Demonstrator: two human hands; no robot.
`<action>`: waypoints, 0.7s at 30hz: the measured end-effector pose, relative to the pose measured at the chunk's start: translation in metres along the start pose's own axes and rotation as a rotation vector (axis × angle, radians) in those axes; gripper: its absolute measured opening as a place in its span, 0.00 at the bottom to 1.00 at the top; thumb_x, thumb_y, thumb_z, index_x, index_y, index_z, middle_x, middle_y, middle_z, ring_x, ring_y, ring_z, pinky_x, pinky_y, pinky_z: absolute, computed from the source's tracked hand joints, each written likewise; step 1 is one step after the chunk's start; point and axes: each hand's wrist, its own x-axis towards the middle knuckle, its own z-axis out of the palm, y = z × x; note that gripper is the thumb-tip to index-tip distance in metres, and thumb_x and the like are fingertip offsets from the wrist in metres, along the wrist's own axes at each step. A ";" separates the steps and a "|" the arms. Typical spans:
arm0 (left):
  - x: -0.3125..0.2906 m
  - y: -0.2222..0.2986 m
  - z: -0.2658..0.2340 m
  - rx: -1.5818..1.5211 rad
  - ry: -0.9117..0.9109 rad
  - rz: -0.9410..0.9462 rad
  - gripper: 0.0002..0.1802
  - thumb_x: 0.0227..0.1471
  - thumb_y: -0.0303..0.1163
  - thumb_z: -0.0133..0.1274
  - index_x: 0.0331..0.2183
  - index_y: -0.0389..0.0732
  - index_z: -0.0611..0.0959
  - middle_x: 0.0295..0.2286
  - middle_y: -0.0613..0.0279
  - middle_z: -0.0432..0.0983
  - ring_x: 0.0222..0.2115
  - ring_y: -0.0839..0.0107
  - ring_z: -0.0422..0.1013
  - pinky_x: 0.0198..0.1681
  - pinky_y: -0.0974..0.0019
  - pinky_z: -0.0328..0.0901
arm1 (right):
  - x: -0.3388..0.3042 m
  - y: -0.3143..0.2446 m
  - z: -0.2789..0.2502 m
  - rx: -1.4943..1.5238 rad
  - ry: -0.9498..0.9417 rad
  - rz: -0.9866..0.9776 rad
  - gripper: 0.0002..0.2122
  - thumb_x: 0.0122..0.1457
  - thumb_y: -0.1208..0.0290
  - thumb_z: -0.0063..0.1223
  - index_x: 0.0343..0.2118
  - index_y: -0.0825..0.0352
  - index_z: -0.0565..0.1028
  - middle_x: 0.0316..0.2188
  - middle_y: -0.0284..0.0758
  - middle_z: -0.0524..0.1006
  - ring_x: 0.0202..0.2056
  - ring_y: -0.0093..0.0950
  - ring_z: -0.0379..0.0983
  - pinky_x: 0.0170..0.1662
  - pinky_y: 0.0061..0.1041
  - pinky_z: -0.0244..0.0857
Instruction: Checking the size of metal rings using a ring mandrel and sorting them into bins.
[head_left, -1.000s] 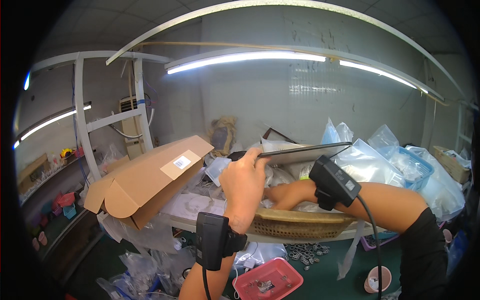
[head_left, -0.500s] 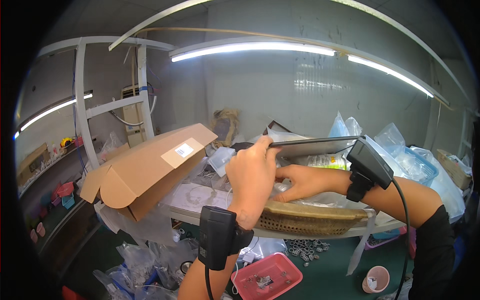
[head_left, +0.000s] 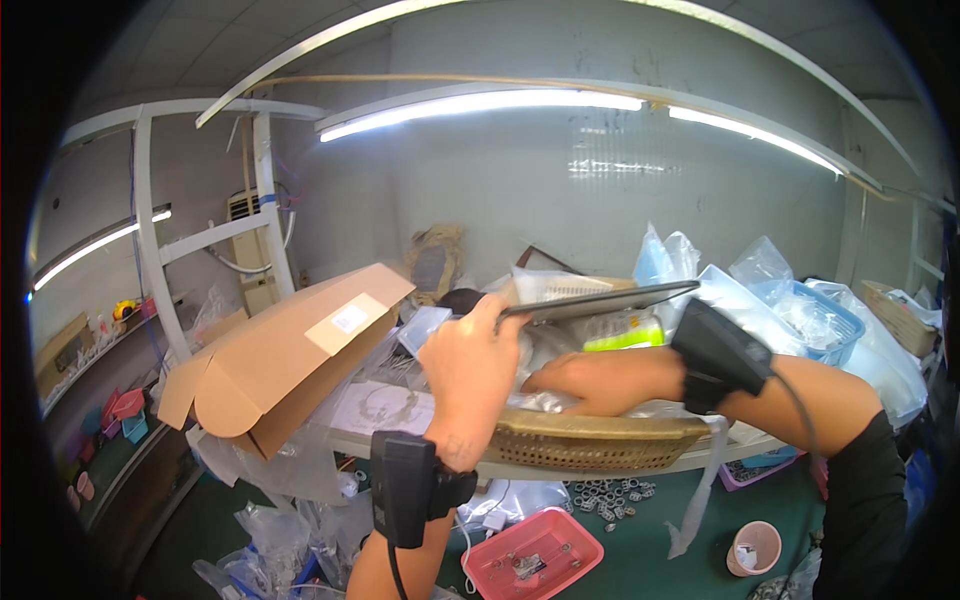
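My left hand (head_left: 468, 350) is closed on the near left end of a thin, flat dark panel (head_left: 610, 300). The panel is seen almost edge-on, tilted up toward the right, above a brown perforated plastic basket (head_left: 595, 447). Beneath it, my right hand (head_left: 600, 380) reaches into the basket from the right. Its fingers curl down around a crinkled clear plastic bag (head_left: 548, 402); the fingertips are partly hidden and a little blurred. Behind that wrist lies a packet with a bright green band (head_left: 625, 332). A black device is strapped to each of my wrists.
An open cardboard box (head_left: 290, 350) leans at the left of the table. Clear bags and a blue basket (head_left: 830, 335) crowd the right. Lower down are a pink tray (head_left: 535, 555), a pink cup (head_left: 753, 548), loose metal rings (head_left: 610, 498) and bagged parts (head_left: 275, 540).
The whole view has shifted slightly. The panel's right end has tipped, so less of its underside shows and more of the green-banded packet is visible. My right hand has moved a little within the basket.
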 end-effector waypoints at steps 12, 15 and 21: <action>0.023 0.023 -0.003 0.169 -0.194 0.630 0.18 0.39 0.25 0.47 0.38 0.45 0.71 0.12 0.58 0.65 0.14 0.64 0.65 0.17 0.65 0.59 | -0.085 0.027 -0.030 -0.644 -0.160 0.663 0.14 0.40 0.72 0.46 0.34 0.66 0.67 0.30 0.42 0.69 0.30 0.38 0.68 0.30 0.31 0.64; 0.019 0.042 -0.011 0.021 -0.314 0.720 0.21 0.37 0.24 0.47 0.39 0.47 0.70 0.14 0.60 0.66 0.16 0.65 0.65 0.18 0.65 0.59 | -0.073 0.030 -0.028 -0.515 0.110 0.589 0.08 0.38 0.73 0.48 0.24 0.70 0.70 0.22 0.42 0.72 0.28 0.38 0.69 0.29 0.32 0.64; 0.018 0.043 -0.021 0.236 -0.335 0.691 0.20 0.35 0.29 0.50 0.38 0.48 0.72 0.11 0.62 0.63 0.14 0.67 0.65 0.15 0.69 0.59 | -0.122 0.027 -0.054 -0.279 0.156 1.002 0.31 0.33 0.43 0.49 0.26 0.75 0.71 0.28 0.44 0.70 0.30 0.34 0.68 0.31 0.29 0.61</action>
